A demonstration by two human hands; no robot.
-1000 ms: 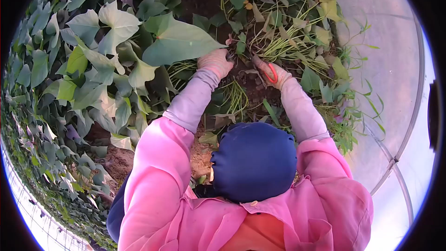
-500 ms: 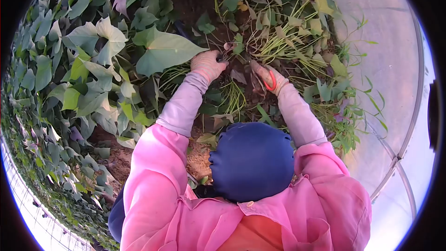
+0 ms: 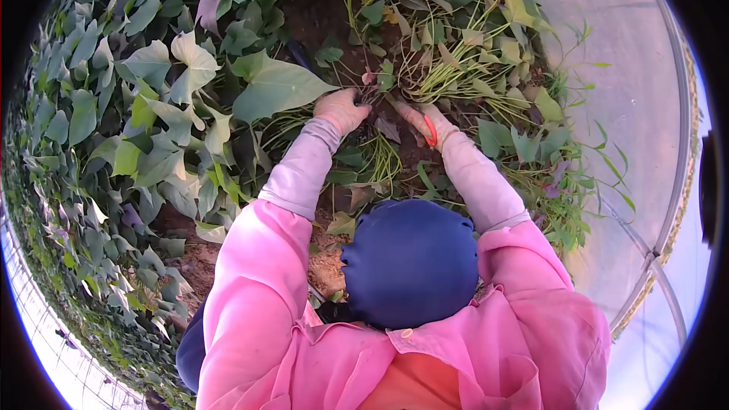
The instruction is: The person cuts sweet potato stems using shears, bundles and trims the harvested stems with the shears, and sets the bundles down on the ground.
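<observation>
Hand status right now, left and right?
Left hand: curled beside the tip of a big leaf; can't tell whether it grips anything.
Right hand: closed, holding a red-handled tool.

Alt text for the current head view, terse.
A person's left hand and right hand reach close together among green stems and bare soil, the right holding a red-handled tool. Broad leaves crowd the left side; the person wears a pink top.
</observation>
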